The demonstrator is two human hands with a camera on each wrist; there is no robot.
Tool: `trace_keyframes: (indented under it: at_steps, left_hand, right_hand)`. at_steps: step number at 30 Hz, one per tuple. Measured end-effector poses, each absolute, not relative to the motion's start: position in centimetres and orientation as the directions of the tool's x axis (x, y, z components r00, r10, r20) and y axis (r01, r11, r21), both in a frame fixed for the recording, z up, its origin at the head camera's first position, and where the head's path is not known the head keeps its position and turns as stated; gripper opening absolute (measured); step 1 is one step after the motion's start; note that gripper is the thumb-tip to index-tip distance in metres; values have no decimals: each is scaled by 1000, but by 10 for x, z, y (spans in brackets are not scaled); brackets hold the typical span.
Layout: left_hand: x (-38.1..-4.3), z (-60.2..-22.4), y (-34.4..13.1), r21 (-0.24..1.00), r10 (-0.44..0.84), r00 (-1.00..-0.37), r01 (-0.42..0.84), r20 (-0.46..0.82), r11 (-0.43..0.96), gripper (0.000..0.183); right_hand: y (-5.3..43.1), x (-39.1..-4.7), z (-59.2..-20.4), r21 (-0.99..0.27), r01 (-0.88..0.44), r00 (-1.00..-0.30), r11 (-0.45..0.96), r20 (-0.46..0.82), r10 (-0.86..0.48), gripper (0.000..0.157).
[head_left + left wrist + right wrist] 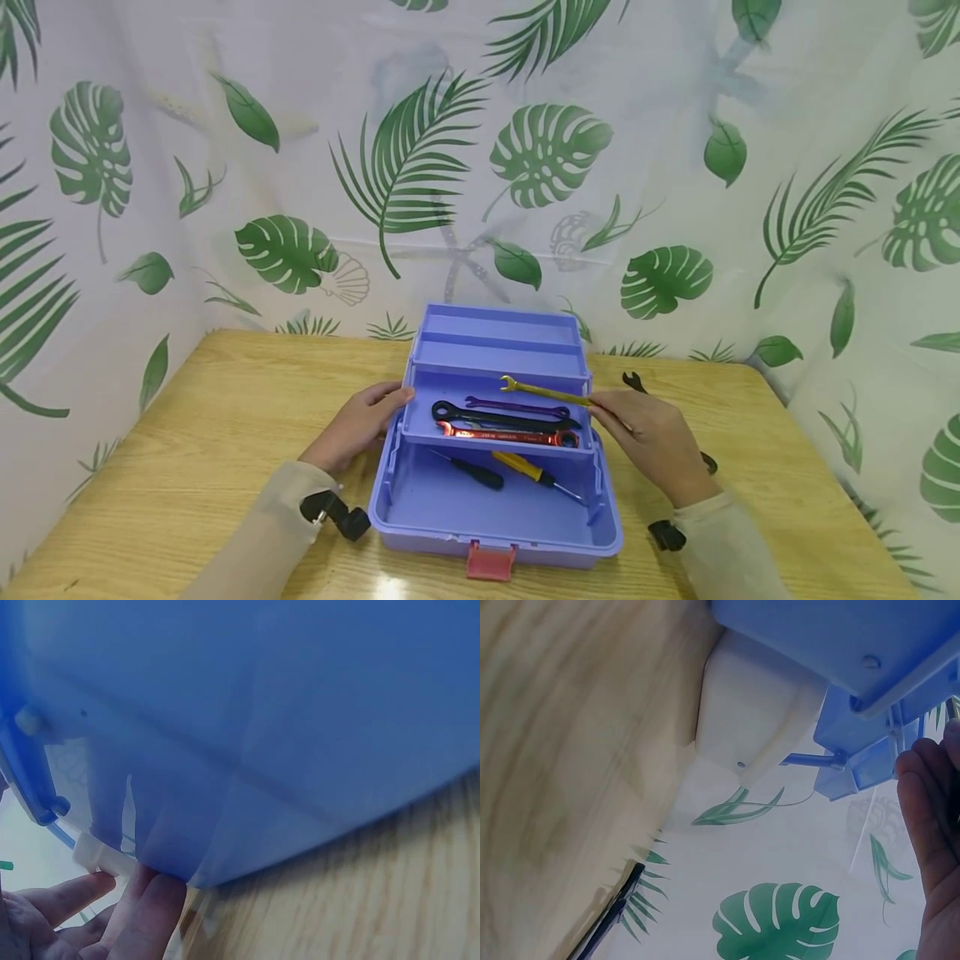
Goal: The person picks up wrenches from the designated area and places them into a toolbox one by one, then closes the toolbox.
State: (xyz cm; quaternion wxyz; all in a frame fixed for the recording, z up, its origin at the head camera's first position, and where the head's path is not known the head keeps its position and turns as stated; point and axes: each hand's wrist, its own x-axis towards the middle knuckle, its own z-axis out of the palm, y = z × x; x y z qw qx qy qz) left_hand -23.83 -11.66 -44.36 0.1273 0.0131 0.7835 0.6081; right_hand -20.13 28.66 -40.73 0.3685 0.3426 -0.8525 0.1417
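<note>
A purple plastic toolbox [495, 546] stands open on the table, its raised tray [457, 383] above the lower compartment. My left hand [358, 427] holds the toolbox's left side, thumb at the tray's edge; in the left wrist view its fingers [154, 919] touch the box near a back corner. My right hand [652, 433] pinches one end of a gold wrench [543, 391] over the tray's right side. Below it in the tray lie a small purple wrench [517, 407], a black ratchet wrench [502, 417] and a red wrench [510, 435].
A black-handled screwdriver [480, 475] and a yellow-handled screwdriver [517, 465] lie in the lower compartment. To the right, a black wrench [633, 382] lies on the wooden table [262, 392], partly hidden by my right hand. A leaf-patterned cloth [465, 167] hangs behind.
</note>
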Motion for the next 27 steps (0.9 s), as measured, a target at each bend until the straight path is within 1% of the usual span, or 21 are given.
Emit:
trace_keyframes:
  at_steps: [6, 8, 10, 15, 19, 22, 27]
  left_hand:
    - [-238, -444, -115, 957, 180, -968, -127, -177, 262, 75]
    - [-238, -445, -115, 957, 178, -968, -129, -178, 259, 74]
    - [-239, -445, -115, 958, 178, -967, -132, -181, 255, 74]
    - [-239, -446, -115, 959, 179, -966, -140, -187, 247, 73]
    - [-240, -446, -114, 958, 178, -966, -143, -190, 247, 72]
    - [-240, -446, -114, 958, 179, -965, -143, -190, 247, 72]
    - [-240, -447, -115, 961, 183, -965, -142, -188, 237, 71]
  right_hand:
    - [281, -200, -406, 24, -712, -468, 701, 728, -500, 36]
    - [278, -200, -406, 30, -723, -458, 690, 727, -511, 31]
    - [273, -199, -406, 24, -733, -457, 679, 723, -519, 29]
    - [261, -199, -406, 32, -754, -459, 656, 689, -561, 35]
    - [253, -200, -405, 82, -762, -449, 642, 649, -615, 17]
    - [247, -200, -401, 78, -760, -476, 645, 609, -635, 18]
    - [237, -202, -389, 6, -746, -578, 666, 491, -652, 13]
